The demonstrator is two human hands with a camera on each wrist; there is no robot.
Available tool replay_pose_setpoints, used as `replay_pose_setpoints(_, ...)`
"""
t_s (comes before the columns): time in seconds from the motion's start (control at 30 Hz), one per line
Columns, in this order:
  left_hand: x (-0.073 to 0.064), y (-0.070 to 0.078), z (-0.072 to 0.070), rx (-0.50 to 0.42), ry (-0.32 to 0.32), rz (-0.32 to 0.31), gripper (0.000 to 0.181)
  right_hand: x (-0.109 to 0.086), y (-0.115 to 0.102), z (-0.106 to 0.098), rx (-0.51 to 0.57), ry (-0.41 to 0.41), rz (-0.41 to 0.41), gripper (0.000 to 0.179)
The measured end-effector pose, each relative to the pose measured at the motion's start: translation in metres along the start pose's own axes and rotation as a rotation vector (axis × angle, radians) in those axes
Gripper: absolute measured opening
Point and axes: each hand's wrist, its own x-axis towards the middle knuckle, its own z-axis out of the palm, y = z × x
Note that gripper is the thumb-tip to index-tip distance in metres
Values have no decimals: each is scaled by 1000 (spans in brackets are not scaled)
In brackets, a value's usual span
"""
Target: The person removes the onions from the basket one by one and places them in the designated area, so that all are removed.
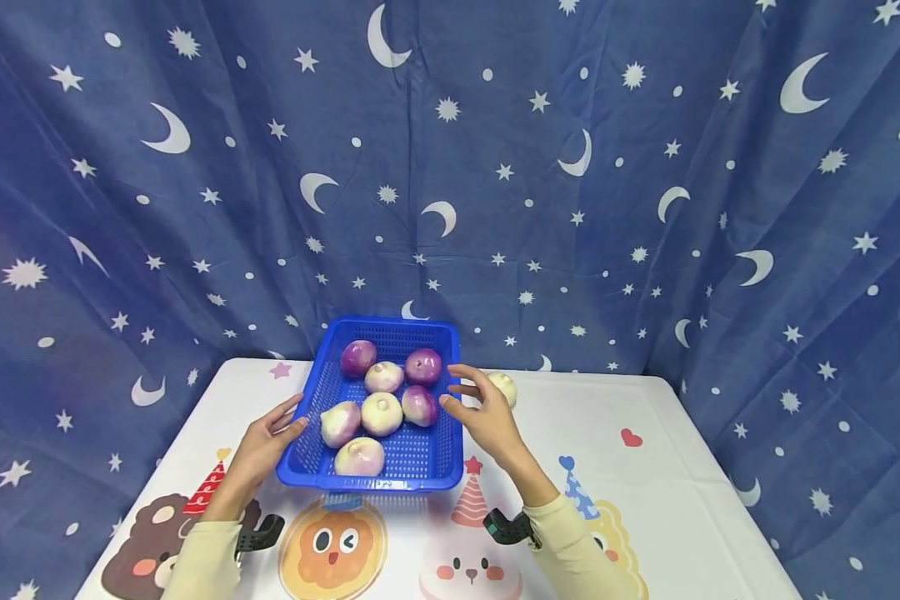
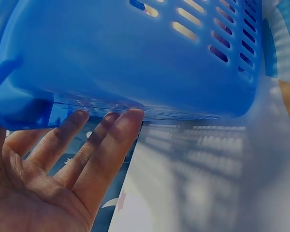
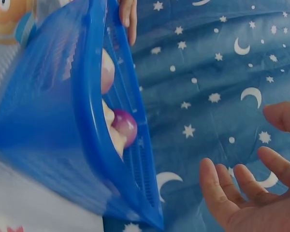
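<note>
My left hand point(image 1: 265, 444) meets the perforated blue plastic basket point(image 1: 378, 484) at left, fingers loosely extended, probably to steady its round purple-and-white onions point(image 1: 382, 414); my right hand point(image 1: 491, 418) spreads empty fingers.

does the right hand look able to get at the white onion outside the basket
Probably yes: the right hand looks empty and clear of the basket, and the white onion shows just behind it, with nothing visible blocking the way.
</note>
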Motion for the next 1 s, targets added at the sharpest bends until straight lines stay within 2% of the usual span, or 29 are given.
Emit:
replay_pose_setpoints(0.27,0,1,-1,-1,9,19,60,-2,-2,15,32,-80,45,47)
replay_pose_setpoints(0.53,0,0,5,-33,-13,11,61,-6,-2,30,26,-171,68,48)
replay_pose_setpoints(0.73,2,1,3,-32,1,32,59,-6,2,42,30,-194,83,51)
replay_pose_setpoints(0.87,2,1,1,-28,4,19,59,-4,7,52,26,-220,74,48)
replay_pose_setpoints(1.0,0,0,0,-29,4,-3,60,-4,13,60,52,-258,101,50)
